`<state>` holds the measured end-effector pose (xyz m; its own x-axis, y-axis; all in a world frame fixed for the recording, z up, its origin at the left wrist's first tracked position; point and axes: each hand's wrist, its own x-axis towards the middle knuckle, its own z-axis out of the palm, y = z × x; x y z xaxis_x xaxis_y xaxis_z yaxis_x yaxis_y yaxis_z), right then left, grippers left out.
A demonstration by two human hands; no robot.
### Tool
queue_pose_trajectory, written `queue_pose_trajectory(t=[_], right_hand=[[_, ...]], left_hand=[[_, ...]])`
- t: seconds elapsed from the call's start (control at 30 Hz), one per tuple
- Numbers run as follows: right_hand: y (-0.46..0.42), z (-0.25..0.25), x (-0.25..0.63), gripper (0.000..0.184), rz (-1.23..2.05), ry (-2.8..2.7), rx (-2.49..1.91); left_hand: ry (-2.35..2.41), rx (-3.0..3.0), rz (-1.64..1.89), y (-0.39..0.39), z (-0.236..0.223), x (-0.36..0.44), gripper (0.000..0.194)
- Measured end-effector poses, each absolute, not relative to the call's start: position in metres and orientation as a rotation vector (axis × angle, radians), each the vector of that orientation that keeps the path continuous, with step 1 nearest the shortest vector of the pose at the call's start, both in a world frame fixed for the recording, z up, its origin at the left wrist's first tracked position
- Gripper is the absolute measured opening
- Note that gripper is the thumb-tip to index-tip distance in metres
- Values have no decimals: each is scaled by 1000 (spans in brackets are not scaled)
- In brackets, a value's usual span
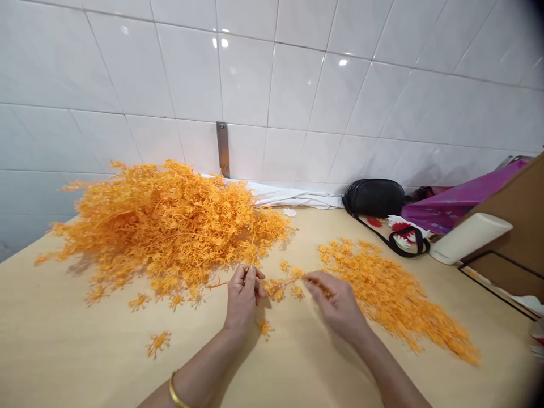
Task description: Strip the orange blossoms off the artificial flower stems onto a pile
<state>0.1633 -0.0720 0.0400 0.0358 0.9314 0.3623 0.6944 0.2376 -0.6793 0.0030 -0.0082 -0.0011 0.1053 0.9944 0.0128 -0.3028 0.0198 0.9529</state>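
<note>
My left hand (243, 297) is closed, its thumb and fingers pinching the thin stem of an orange artificial flower sprig (278, 288). The stem's bare end sticks out to the left, and the little blossoms lie to the right between both hands. At the sprig's right end my right hand (335, 303) is closed on it, slightly blurred, with some orange showing between the fingers. A large heap of orange sprigs (170, 226) rises behind and left of my left hand. Beyond my right hand spreads a flatter pile of orange pieces (395, 294).
Loose orange blossoms (158, 343) lie on the pale wooden table (85, 351). At the back right are a black bag (376, 197) with its strap, red and white flowers, a cream bottle (471, 238), purple plastic (459, 198) and a cardboard box (518, 221). A tiled wall stands behind.
</note>
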Motion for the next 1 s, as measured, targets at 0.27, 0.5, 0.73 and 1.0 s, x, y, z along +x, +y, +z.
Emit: queue_pose_trajectory(t=[0.27, 0.5, 0.73, 1.0], right_hand=[[-16, 31, 152, 21, 193, -1834, -1760], [18, 28, 178, 9, 91, -1822, -2011], [-79, 51, 127, 7, 185, -2013, -1524], [-88, 1, 112, 16, -175, -2385, -1770]], left_hand=[[979, 1099, 1209, -5, 4, 6, 30], [1009, 1126, 1198, -1, 0, 6, 30], [997, 996, 1244, -6, 6, 10, 30], [905, 997, 1220, -4, 1, 3, 30]])
